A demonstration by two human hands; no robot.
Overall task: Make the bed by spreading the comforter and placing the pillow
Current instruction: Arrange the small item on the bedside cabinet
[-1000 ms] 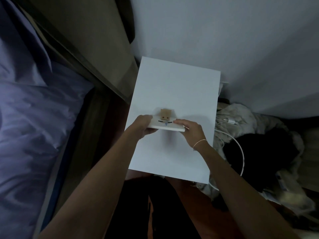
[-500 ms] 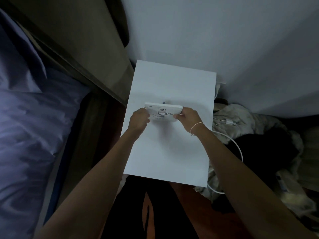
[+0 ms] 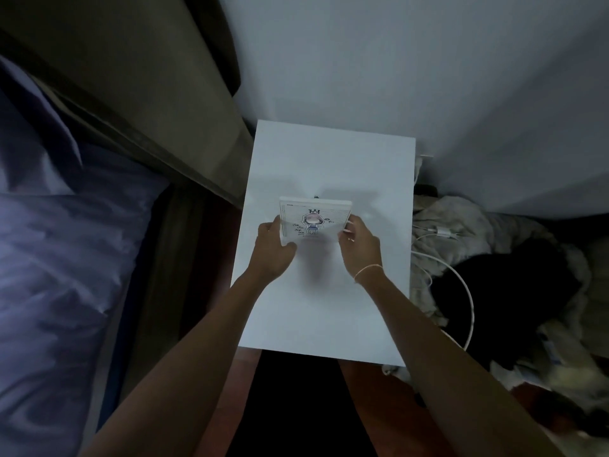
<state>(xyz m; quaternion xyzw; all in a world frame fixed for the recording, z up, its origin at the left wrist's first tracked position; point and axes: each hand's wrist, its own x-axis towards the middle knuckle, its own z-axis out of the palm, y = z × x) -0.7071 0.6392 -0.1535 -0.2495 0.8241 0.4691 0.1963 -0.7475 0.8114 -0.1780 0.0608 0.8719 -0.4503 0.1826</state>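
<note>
Item: book point(image 3: 313, 222), now tilting upright, cover facing you, where a second ago it lay flatter. Left hand point(image 3: 272, 250) and right hand point(image 3: 357, 245) are clasping its edges over the nightstand point(image 3: 329, 308). Bedding point(image 3: 66, 258), possibly the comforter, is lying at 9 o'clock, unspread; bed-making is waiting.

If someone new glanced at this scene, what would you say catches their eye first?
Probably the small white book with a cartoon figure on its cover, held at its side edges by the left hand and right hand over the bright white nightstand. Next, the lavender bedding on the left and a white cable over the clothes on the right.
</note>
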